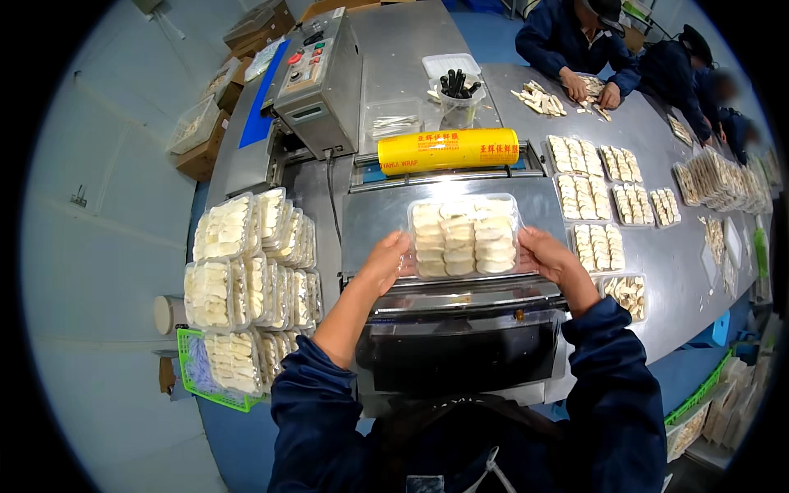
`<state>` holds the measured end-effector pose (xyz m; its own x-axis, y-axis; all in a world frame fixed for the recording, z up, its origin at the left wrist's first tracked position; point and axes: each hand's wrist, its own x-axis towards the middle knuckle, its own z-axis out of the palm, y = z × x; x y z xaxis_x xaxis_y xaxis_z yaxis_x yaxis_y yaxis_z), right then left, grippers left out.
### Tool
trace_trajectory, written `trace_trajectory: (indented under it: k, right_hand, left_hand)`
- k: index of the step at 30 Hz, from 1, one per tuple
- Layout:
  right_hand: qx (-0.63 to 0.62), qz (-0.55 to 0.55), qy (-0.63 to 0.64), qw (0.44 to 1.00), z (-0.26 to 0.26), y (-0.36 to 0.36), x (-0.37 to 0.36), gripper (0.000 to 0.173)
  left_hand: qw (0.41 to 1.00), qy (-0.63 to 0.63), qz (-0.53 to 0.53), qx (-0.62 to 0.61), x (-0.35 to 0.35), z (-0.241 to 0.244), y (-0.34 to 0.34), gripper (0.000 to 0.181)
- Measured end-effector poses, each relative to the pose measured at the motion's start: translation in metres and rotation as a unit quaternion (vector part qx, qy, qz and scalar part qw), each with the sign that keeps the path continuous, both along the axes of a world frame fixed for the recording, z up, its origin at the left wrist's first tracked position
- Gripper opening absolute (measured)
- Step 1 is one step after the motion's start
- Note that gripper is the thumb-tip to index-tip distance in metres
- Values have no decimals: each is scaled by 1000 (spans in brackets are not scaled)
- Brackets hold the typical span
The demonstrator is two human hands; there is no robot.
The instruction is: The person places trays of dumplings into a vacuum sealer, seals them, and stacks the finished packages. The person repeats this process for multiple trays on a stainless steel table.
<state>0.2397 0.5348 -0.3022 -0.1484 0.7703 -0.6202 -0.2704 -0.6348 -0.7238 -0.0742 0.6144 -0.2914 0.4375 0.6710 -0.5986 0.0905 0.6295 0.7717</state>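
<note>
A clear plastic tray of pale sliced food in three rows (463, 237) is held level between my two hands, above the front of a cling-film wrapping machine (363, 212). My left hand (389, 262) grips its left edge and my right hand (545, 251) its right edge; clear film seems to stretch at both sides. Some fingers are hidden under the tray. Behind it a yellow roll of cling film (449, 151) lies on the machine's rollers. Stacked trays of the same slices (225, 228) stand to the left. More filled trays (590, 197) lie to the right.
A steel control box (320, 92) stands back left, its cable running down beside the machine. A tub of black-handled tools (459, 101) is behind the roll. A green basket (212, 397) sits below the left stacks. Co-workers (576, 46) handle slices at the far right table.
</note>
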Motion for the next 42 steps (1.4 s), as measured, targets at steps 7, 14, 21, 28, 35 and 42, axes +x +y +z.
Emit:
trace_trajectory:
  k: [7,14,21,28,35,42]
  right_hand:
    - [-20,-53,63,996,72,-136,-38,27]
    - [-15,-162,-109,981,49,-233,-87,18]
    - [24,-248,-164,955,-8,-233,-94,16]
    - [64,-324,-265,906,-24,-228,-101,30]
    - [-13,-396,-153,905,-26,-245,-122,21]
    - [-64,-380,-121,915,-31,-271,-113,17]
  left_hand:
    - [989,-74,-41,-117,-48,61,-119,34]
    - [993,2,26,-118,-60,48,-220,24]
    - [990,87,97,62,-55,-31,-223,16]
    - [920,197,83,329,-40,-54,-218,34]
    - [908,236,121,325,-45,-60,-225,38]
    - [913,259,152,276,-39,-46,-263,39]
